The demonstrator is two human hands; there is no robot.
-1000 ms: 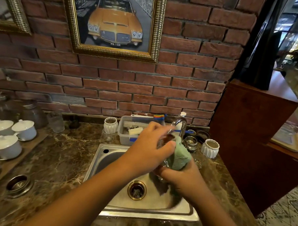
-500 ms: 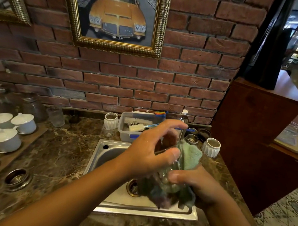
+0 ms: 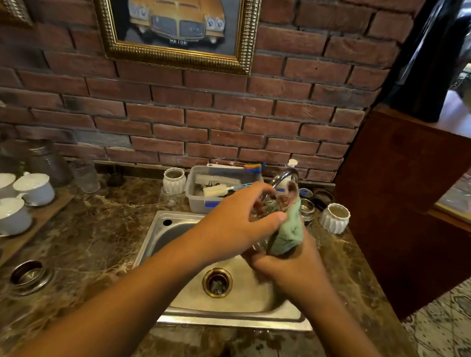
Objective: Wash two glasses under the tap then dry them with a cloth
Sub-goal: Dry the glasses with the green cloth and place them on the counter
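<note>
The cloth [image 3: 287,232] went up; my left hand [image 3: 235,221] grips the glass [image 3: 266,208], right hand [image 3: 287,267] grips cloth. Wet glass might slip.

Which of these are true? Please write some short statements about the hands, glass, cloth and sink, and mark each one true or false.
1. Both hands are above the sink. True.
2. The cloth is red. False: it is green.
3. The left hand grips the glass. True.
4. The tub of brushes stands inside the sink. False: it stands on the counter behind the sink.
5. The right hand is empty. False: it holds the cloth against the glass.
</note>
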